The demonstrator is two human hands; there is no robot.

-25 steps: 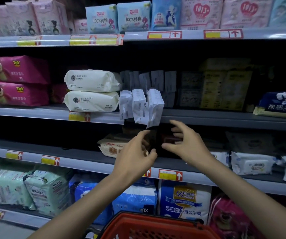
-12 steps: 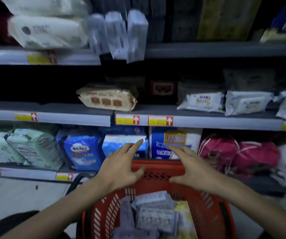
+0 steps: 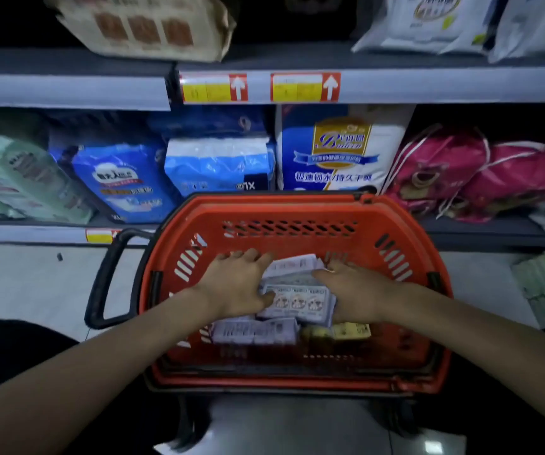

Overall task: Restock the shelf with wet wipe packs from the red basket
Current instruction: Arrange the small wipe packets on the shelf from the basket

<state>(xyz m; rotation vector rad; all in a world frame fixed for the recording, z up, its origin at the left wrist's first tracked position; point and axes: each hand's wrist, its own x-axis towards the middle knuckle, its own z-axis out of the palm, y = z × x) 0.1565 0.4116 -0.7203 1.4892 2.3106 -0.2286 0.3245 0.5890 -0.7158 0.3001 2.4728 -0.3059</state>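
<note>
Two hands were down in the red basket (image 3: 284, 208) | left hand (image 3: 235, 287) and right hand (image 3: 356, 290) flanked the top wet wipe packs (image 3: 297, 300), fingers stretched straight, palms pressed to either side, probably to scoop several at once | packs lay mid-basket, below the shelf (image 3: 428, 83).

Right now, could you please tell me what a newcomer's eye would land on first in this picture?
The red basket fills the middle, in front of the lowest shelf. Inside it, the left hand and the right hand flank a pile of wet wipe packs. Behind it, blue packs and pink bags sit on that shelf.
</note>
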